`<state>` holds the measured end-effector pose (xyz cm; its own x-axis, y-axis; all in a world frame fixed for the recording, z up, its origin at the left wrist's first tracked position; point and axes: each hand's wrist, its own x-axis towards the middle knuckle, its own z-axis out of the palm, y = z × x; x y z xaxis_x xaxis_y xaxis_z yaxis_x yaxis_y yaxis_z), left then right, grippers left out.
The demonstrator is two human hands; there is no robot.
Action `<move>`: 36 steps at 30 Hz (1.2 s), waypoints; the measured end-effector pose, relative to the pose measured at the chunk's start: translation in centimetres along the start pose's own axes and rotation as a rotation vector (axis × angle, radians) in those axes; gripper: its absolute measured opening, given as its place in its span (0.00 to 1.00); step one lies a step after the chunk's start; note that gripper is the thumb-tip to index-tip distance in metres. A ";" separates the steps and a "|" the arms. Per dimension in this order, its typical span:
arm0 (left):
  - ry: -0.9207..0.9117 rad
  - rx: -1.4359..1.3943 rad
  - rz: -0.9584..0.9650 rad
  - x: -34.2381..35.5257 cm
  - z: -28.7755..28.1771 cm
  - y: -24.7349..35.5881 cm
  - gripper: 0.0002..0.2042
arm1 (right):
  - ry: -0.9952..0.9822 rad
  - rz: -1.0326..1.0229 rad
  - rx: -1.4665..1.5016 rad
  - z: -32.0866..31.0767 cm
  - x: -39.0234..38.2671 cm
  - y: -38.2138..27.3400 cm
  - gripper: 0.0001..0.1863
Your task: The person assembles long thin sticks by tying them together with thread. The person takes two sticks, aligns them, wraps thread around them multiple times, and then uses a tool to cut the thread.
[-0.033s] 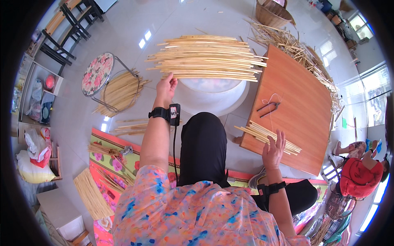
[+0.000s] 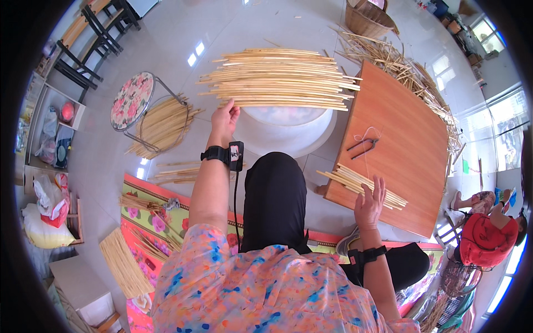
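Observation:
A wide row of pale, straw-coloured stalks [image 2: 280, 77] lies side by side across a round white stand [image 2: 286, 136]. At the row's near left edge, my left hand [image 2: 224, 121] pinches the end of the nearest stalk between thumb and fingers. My right hand [image 2: 371, 206] is open, fingers apart, at a small bundle of loose stalks [image 2: 347, 178] on an orange-brown wooden board [image 2: 413, 122]. Whether its fingers touch those stalks I cannot tell. Beyond the bundle lie a dark pincer-shaped hand tool [image 2: 362, 148] and a thin white string [image 2: 371, 132].
A flowered round stool [image 2: 132, 101] lies tipped over beside more stalks [image 2: 164, 123] at the left. Loose stalks [image 2: 411, 72] are heaped behind the board, near a woven basket [image 2: 367, 19]. A flowered mat [image 2: 180, 213] spreads beneath me. Another person in red [image 2: 488, 238] sits far right.

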<state>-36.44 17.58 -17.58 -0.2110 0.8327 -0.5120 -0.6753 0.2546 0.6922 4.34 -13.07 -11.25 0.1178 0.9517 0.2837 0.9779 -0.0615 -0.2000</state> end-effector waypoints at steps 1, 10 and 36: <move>-0.018 0.002 0.025 -0.2 0.0 0.0 0.07 | 0.003 -0.002 0.004 -0.1 0.0 -0.1 0.17; -0.231 0.050 0.402 -6.5 2.0 2.3 0.05 | 0.134 -0.001 0.137 -2.9 1.3 -2.0 0.19; -0.806 0.081 0.067 -31.0 14.1 -7.8 0.06 | -0.520 0.118 0.794 -17.3 5.6 -1.7 0.11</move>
<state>-14.67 -3.31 0.11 0.3456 0.9378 0.0338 -0.6193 0.2009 0.7590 6.30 -12.82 6.96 -0.0709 0.9786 -0.1929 0.5393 -0.1251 -0.8328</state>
